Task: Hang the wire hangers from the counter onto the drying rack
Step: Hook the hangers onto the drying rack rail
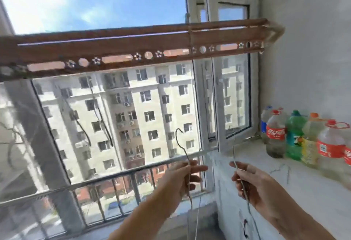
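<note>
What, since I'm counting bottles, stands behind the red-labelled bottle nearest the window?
A blue-labelled bottle peeks out behind the red-labelled bottle, toward the window. Its right side is covered; whether more stand there cannot be seen.

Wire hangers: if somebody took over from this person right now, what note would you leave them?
Left hand pinches one wire hanger, hook pointing up.
Right hand grips a second hanger by its wire.
Both are held below the drying rack overhead, beside the counter with the bottles.
Done: two hangers are in hand.
Left: lift each and hook it on the rack. I cannot tell whether more lie on the counter.
</note>
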Motion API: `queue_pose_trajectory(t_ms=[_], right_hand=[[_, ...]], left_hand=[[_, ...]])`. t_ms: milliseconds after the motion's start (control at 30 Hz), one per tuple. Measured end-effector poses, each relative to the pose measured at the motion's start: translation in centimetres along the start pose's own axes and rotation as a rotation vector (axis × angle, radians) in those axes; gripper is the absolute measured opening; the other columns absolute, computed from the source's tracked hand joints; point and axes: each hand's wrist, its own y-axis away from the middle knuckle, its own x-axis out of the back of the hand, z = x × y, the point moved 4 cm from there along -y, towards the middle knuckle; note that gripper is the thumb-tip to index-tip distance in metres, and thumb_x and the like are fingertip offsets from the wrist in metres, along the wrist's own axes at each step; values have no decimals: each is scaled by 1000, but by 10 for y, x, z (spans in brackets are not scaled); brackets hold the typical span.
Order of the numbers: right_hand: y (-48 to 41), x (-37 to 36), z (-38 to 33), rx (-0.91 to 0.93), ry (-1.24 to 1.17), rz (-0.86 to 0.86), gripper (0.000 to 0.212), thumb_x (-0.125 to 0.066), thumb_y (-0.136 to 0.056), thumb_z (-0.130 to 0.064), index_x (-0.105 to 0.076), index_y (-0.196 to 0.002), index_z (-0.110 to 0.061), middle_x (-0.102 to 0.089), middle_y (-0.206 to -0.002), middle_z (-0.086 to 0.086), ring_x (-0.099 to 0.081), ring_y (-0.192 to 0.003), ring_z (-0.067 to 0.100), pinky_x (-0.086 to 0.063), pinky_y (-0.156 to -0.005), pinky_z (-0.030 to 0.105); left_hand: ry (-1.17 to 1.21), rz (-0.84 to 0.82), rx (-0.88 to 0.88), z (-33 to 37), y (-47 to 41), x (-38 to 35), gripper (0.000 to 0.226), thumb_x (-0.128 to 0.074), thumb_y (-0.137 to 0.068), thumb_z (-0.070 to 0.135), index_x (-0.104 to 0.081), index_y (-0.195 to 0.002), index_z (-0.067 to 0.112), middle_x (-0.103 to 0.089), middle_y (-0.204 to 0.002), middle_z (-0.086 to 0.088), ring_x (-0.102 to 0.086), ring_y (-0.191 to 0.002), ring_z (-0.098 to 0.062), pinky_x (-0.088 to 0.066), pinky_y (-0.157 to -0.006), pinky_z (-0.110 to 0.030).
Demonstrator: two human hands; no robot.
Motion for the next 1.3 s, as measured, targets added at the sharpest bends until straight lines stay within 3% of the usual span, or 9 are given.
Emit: queue_pose_trajectory(t_ms=[67,300,500,600,767,1000,1133,1300], right_hand=[[-6,-30,-14,-30,-3,-94,21,-46,-90,-3,-63,-102,-6,-59,-61,8,-46,-50,14,-34,-48,24],[-15,-115,-66,14,57,-330,23,-62,-73,-6,-74,-91,-11,-62,-66,3,-51,-53,10,-41,-42,17],[-31,-171,-104,117,104,-407,22,-54,-86,-1,-70,-99,-8,-52,-65,-1,-44,-54,8,-39,-41,14],[-51,-192,-118,150,124,-411,21,-55,-86,-1,-70,-97,-9,-54,-64,-2,-44,-55,7,-38,-43,14],[-91,-220,-138,193,128,-374,20,-53,-88,-1,-68,-101,-5,-52,-69,1,-42,-56,9,-37,-43,14],[-141,-239,-140,190,165,-306,18,-53,-89,-3,-68,-98,-8,-53,-68,-1,-43,-51,4,-36,-41,12],[-159,-241,-136,188,177,-287,20,-51,-89,-2,-65,-102,-6,-51,-67,0,-40,-52,6,-34,-41,14],[-174,-238,-126,167,183,-258,20,-49,-90,-1,-64,-103,-2,-51,-70,2,-40,-57,8,-35,-40,14]], left_hand=[[-9,48,-68,27,18,11,23,-43,-95,6,-55,-114,0,-72,-102,-16,-59,-61,-14,-43,-55,-24],[-70,276,-220,104,59,31,23,-43,-95,6,-57,-113,0,-74,-88,-12,-48,-51,-11,-34,-42,-20],[-46,382,-227,159,54,35,21,-45,-96,10,-57,-111,2,-73,-83,-9,-45,-52,-10,-35,-45,-19],[-4,406,-241,184,39,44,17,-49,-94,9,-61,-105,2,-70,-80,-10,-48,-58,-12,-41,-50,-21],[-9,429,-261,224,9,70,11,-50,-93,6,-61,-93,1,-58,-69,-7,-50,-57,-13,-43,-40,-18],[-96,415,-219,251,-37,105,16,-50,-93,6,-59,-105,0,-57,-70,-6,-50,-58,-13,-41,-45,-20],[-134,422,-194,255,-55,114,9,-49,-93,5,-58,-93,3,-55,-67,-5,-49,-56,-12,-39,-46,-20],[-140,435,-147,250,-71,126,18,-44,-95,3,-56,-81,5,-51,-63,-4,-45,-50,-10,-37,-38,-16]])
